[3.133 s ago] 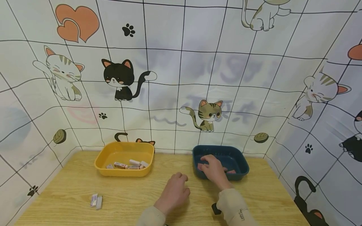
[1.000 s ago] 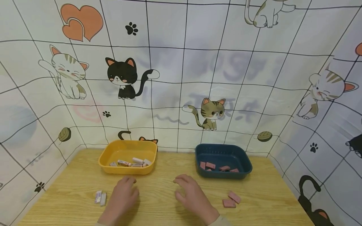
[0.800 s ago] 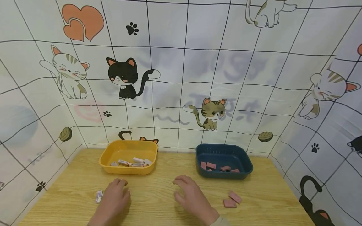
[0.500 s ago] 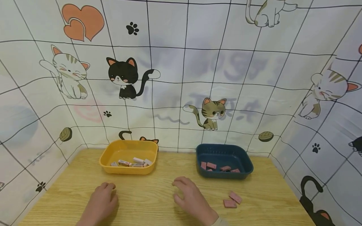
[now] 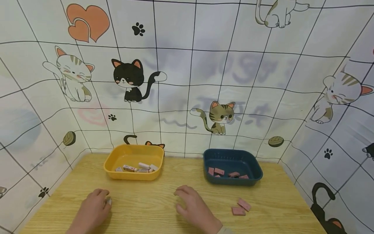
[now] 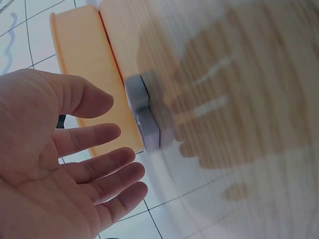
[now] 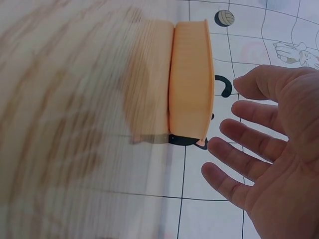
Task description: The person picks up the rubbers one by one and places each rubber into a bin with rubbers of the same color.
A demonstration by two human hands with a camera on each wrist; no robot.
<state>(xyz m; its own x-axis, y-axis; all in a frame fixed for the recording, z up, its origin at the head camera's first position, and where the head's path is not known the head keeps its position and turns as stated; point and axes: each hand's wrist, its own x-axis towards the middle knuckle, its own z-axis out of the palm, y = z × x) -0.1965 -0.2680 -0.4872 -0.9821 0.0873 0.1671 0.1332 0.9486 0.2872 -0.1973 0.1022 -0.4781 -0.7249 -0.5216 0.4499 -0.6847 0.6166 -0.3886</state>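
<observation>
My left hand [image 5: 91,208] hovers over the left side of the table, fingers spread and relaxed, holding nothing. Two small whitish-grey erasers [image 6: 137,93] lie side by side just beyond its fingertips in the left wrist view; in the head view the hand mostly hides them. My right hand [image 5: 193,206] hangs over the middle of the table with loosely bent fingers and nothing in its grasp. To its right are two pink erasers [image 5: 238,211] on the wood, one angled against the other.
At the back left stands a yellow basket [image 5: 131,175] with several white erasers [image 5: 129,168] inside. A dark blue basket [image 5: 230,180] at the back right contains several pink erasers [image 5: 219,171]. A cat-printed cloth [image 5: 175,74] rises behind the wooden table [image 5: 157,214].
My right hand has come out of the blue basket to mid-table, and two pink erasers now show on the wood. My left hand has moved left, over the white erasers.
</observation>
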